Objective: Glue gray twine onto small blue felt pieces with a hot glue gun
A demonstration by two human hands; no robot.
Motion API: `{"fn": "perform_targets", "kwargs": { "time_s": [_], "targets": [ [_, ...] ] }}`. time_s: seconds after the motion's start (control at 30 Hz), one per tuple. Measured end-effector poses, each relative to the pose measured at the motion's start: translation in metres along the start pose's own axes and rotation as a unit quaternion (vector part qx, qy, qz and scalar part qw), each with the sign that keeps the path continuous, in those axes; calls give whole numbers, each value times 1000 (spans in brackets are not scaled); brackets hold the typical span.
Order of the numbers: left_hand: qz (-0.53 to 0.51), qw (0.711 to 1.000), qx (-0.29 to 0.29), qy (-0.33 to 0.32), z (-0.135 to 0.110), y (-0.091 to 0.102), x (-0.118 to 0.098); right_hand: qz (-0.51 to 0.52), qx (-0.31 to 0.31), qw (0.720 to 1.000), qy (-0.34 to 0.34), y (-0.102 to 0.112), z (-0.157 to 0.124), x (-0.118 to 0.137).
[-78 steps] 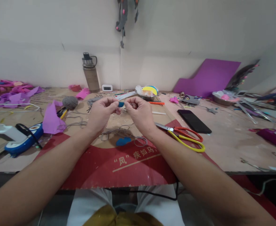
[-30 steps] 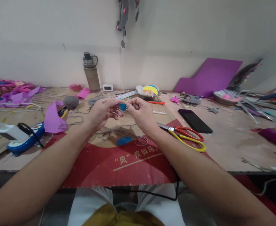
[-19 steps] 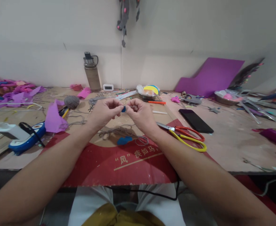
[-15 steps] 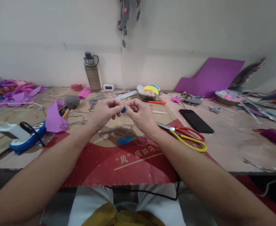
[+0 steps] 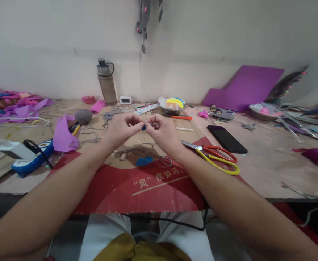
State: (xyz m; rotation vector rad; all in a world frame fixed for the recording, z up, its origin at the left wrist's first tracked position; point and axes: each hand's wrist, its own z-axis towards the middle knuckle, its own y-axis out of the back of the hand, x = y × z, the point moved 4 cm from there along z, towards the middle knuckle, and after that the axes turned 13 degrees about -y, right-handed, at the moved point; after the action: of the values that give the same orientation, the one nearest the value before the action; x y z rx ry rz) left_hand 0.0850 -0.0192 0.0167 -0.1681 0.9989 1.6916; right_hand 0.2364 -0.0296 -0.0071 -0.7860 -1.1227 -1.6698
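Observation:
My left hand (image 5: 121, 128) and my right hand (image 5: 163, 132) meet above the table, fingers pinched together on a small blue felt piece (image 5: 143, 127); only a sliver of it shows between the fingertips. Below them on the red-and-brown cardboard sheet (image 5: 137, 188) lie a tangle of grey yarn (image 5: 137, 152) and another blue felt piece (image 5: 144, 161). A grey yarn ball (image 5: 83, 116) sits to the left.
Red-and-yellow scissors (image 5: 216, 157) and a black phone (image 5: 226, 139) lie to the right. A purple felt scrap (image 5: 62, 134) and a blue-and-white device (image 5: 32, 159) are at left. A water bottle (image 5: 107, 82), a small clock (image 5: 125, 100) and a purple sheet (image 5: 243, 88) stand by the wall.
My fingers have closed tighter round the small blue piece, so less of it shows. Both hands stay in about the same spot.

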Motion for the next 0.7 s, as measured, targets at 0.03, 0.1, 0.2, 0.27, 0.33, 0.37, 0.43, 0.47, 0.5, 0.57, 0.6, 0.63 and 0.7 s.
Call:
{"fn": "perform_targets", "kwargs": {
  "time_s": [0.03,0.1,0.2,0.27,0.33,0.37,0.43,0.47,0.5,0.57,0.6,0.63,0.7],
  "targets": [
    [28,1000,0,-9,0,1,-2,-14,-3,1000,6,0,0,0],
    [69,997,3,-20,0,1,-6,-45,-10,999,15,1,-1,1],
    [86,996,5,-21,1,2,-8,-72,-5,997,15,1,-1,1],
    [59,998,-5,-8,1,2,-4,-74,3,997,10,1,-1,1],
    [10,1000,-15,15,0,2,3,-69,7,998,10,1,0,2],
    [-13,999,-18,27,0,2,6,-65,6,998,13,1,0,2],
    [-43,998,-19,41,0,1,11,-55,2,998,18,1,-1,2],
    [-48,998,-18,43,0,1,13,-51,1,998,20,1,-1,2],
    [-49,998,-18,42,0,1,13,-47,-1,999,22,1,-1,2],
    [-43,998,-16,34,0,1,12,-42,-5,999,27,2,-1,2],
    [-38,999,-16,30,0,1,10,-41,-7,999,29,3,-2,3],
    [-31,999,-16,26,0,1,9,-41,-8,999,32,3,-2,3],
    [-18,1000,-12,18,0,0,5,-40,-12,998,37,4,-2,4]
  ]
}}
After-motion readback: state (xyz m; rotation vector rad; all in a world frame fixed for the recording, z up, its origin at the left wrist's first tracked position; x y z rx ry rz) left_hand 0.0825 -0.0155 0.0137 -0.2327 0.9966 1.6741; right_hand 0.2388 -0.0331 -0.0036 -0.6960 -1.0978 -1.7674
